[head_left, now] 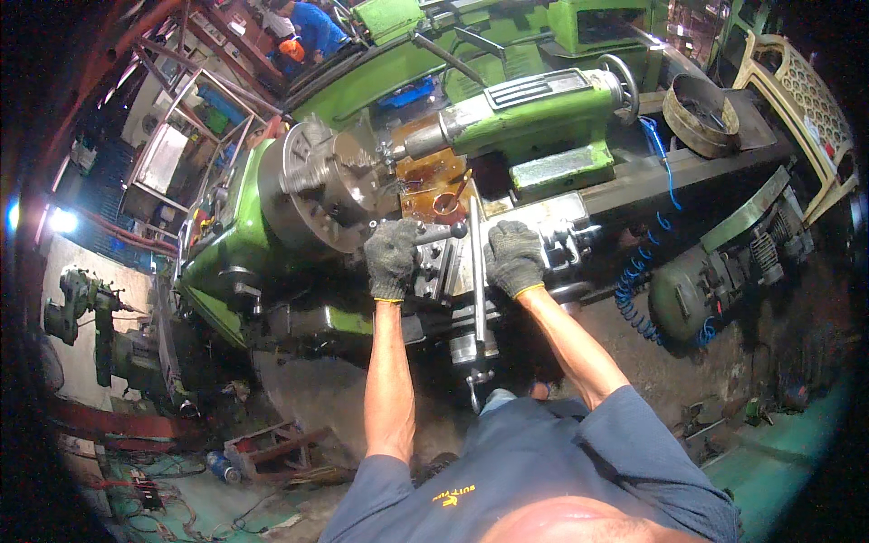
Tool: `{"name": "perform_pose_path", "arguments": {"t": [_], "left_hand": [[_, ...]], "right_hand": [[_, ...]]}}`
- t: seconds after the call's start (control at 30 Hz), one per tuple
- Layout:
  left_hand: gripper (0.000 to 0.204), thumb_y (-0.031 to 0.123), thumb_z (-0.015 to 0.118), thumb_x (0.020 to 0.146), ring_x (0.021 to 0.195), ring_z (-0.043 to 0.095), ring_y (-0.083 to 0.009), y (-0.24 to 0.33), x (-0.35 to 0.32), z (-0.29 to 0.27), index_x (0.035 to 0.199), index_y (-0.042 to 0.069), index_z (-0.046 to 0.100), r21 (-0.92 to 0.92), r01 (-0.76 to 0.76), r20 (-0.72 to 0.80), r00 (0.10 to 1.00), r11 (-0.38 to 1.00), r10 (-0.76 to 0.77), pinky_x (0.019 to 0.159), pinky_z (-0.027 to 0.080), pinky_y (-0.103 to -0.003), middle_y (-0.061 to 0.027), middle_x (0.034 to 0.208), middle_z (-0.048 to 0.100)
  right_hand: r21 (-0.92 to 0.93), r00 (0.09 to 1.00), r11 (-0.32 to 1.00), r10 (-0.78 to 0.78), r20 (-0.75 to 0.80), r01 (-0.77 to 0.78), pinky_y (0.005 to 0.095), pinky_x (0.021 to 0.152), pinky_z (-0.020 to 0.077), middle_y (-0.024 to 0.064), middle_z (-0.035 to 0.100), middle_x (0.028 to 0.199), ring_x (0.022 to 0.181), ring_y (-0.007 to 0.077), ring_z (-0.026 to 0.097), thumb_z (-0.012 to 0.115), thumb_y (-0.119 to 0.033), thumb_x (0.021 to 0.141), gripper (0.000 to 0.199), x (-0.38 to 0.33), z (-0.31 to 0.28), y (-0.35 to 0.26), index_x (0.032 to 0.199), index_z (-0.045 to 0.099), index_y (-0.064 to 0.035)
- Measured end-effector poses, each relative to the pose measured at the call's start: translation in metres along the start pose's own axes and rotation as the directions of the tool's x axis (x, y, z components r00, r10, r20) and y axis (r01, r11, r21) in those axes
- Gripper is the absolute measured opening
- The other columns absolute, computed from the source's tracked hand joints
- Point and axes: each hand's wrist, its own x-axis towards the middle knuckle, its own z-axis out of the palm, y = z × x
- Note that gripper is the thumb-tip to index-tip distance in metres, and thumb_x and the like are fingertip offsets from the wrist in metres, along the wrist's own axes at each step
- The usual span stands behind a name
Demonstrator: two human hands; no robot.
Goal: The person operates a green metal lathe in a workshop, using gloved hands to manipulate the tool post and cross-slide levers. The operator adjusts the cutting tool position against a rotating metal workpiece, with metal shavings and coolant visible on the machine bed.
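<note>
Both my hands wear dark grey knit gloves with yellow cuffs. My left hand (392, 260) is closed over the left side of the lathe's tool post (436, 262), its fingertips partly hidden. Beside it a lever with a black ball knob (458, 230) sticks out to the right. My right hand (514, 256) lies on the carriage (563, 217), fingers stretched forward, apparently holding nothing. A long metal bar (478, 271) runs between the hands. Just beyond them stands a reddish-brown cup (446, 208) with a brush-like handle in it. The large round chuck (328, 181) looks blurred on its face.
The green tailstock (534, 113) with its handwheel (618, 89) faces the chuck. A round metal pan (700, 116) sits on the bed's right end, near a beige plastic chair (797, 100). A blue coiled air hose (634, 294) hangs there. Another person in blue (314, 29) is at the back.
</note>
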Motion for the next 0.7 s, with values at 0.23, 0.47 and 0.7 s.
{"name": "perform_pose_path", "arguments": {"t": [0.23, 0.47, 0.7], "left_hand": [[0.01, 0.013, 0.058, 0.084, 0.072, 0.062, -0.034, -0.006, -0.004, 0.002, 0.087, 0.014, 0.067, 0.05, 0.062, 0.059, 0.996, 0.997, -0.065, 0.064, 0.05, -0.046, -0.0129, 0.075, 0.06], [0.032, 0.025, 0.058, 0.103, 0.064, 0.058, -0.0205, 0.001, -0.001, 0.001, 0.086, 0.0, 0.069, 0.03, 0.025, -0.011, 1.0, 0.999, -0.024, 0.062, 0.046, -0.037, -0.0105, 0.07, 0.061], [0.034, 0.027, 0.056, 0.104, 0.063, 0.056, -0.0229, -0.006, -0.002, 0.003, 0.086, 0.001, 0.069, 0.054, 0.019, 0.024, 1.0, 0.998, -0.02, 0.063, 0.046, -0.037, -0.0123, 0.072, 0.061]], "right_hand": [[0.003, 1.0, 1.0, -0.005, 0.002, 0.005, 0.0497, 0.082, 0.0486, 0.0124, 0.064, 0.095, 0.097, 0.0333, 0.062, 0.062, -0.029, 0.086, 0.021, 0.0, -0.002, -0.001, 0.089, 0.065, -0.0086], [0.016, 0.998, 1.0, -0.018, -0.053, 0.019, 0.0504, 0.08, 0.0488, 0.0132, 0.064, 0.093, 0.095, 0.0342, 0.062, 0.063, -0.027, 0.084, 0.019, 0.0, -0.001, 0.0, 0.086, 0.064, -0.0079], [0.04, 0.998, 0.999, 0.019, 0.057, -0.022, 0.0514, 0.088, 0.0462, 0.0139, 0.063, 0.102, 0.102, 0.0354, 0.06, 0.063, -0.03, 0.087, 0.023, 0.0, -0.003, 0.001, 0.096, 0.063, -0.0082]]}}
